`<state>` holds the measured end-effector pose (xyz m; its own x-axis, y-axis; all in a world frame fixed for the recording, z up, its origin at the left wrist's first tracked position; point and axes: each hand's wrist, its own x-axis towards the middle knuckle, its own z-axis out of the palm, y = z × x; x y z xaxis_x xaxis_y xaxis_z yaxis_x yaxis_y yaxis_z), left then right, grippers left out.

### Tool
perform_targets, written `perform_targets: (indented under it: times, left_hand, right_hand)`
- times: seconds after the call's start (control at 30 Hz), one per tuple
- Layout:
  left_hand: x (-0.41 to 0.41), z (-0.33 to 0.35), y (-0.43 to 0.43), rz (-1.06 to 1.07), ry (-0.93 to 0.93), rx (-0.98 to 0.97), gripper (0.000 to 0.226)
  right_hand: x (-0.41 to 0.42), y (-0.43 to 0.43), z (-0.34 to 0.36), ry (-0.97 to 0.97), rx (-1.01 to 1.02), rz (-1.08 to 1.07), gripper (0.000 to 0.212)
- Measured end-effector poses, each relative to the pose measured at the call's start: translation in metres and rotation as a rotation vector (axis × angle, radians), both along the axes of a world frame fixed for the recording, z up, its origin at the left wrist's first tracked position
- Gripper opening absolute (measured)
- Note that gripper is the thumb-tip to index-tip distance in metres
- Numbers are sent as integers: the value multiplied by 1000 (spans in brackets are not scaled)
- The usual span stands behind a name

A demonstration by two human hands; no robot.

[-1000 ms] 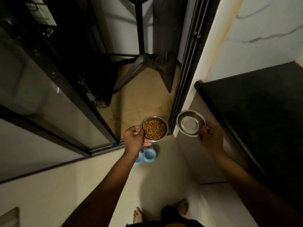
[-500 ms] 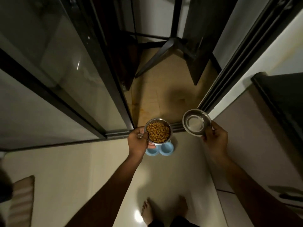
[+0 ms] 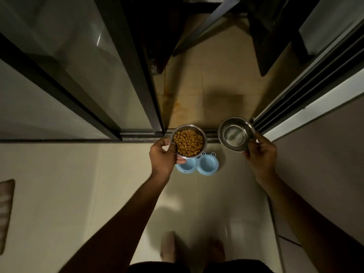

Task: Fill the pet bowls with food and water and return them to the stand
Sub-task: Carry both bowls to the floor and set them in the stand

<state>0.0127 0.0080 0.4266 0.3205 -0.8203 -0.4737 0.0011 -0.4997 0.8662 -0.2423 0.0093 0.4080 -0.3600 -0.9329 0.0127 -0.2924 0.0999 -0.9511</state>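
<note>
My left hand [image 3: 162, 157] grips the rim of a steel bowl [image 3: 188, 141] full of brown kibble, thumb over the edge. My right hand [image 3: 261, 154] holds a second steel bowl [image 3: 236, 134] by its right rim; it appears to hold clear water. Both bowls are carried in the air above the floor. A light blue double-ring bowl stand [image 3: 205, 166] sits on the floor below, partly hidden behind the kibble bowl and my left hand. Both its rings look vacant.
A black-framed sliding glass door [image 3: 82, 75] stands on the left, its track [image 3: 141, 134] crossing the floor just beyond the stand. A dark stand base [image 3: 206, 30] occupies the tan floor past the doorway. A wall [image 3: 319, 146] runs along the right. My feet [image 3: 169, 247] stand below.
I have walked toward the doorway and the view tilted down; the blue stand now lies closer beneath the bowls. Both hands keep the same hold on their bowls.
</note>
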Motion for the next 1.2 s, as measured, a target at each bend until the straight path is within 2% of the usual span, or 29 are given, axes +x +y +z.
perform_targets:
  times: [0.2,0.33,0.47,0.63,0.8,0.93,1.07,1.2]
  left_hand:
    - [-1,-108,-6,24,-5,40,15]
    - [-2,-178,-13,40,-13,43,17]
    - [-6,-245,-17,64,-12,42,17]
    - [-13,-319,-18,76,-4,55,16]
    - [-20,-385,-21,70,-7,55,16]
    - [-26,-419,-23,44,-22,61,16]
    - [-28,-442,-25,50,-18,59,20]
    - [-30,-458,-23,76,3,60,22]
  right_hand:
    - [-7,-19,-104,65,3,19,37]
    - [-12,-25,-161,201,106,73,22]
    - [-13,-28,-215,309,85,112,24]
    - [-18,-28,-286,290,126,162,25]
    - [-22,-24,-345,150,142,162,24]
    - [-26,-24,-377,122,126,154,27]
    - [-29,-26,-404,9,165,129,24]
    - [-31,-23,-426,0,179,154,25]
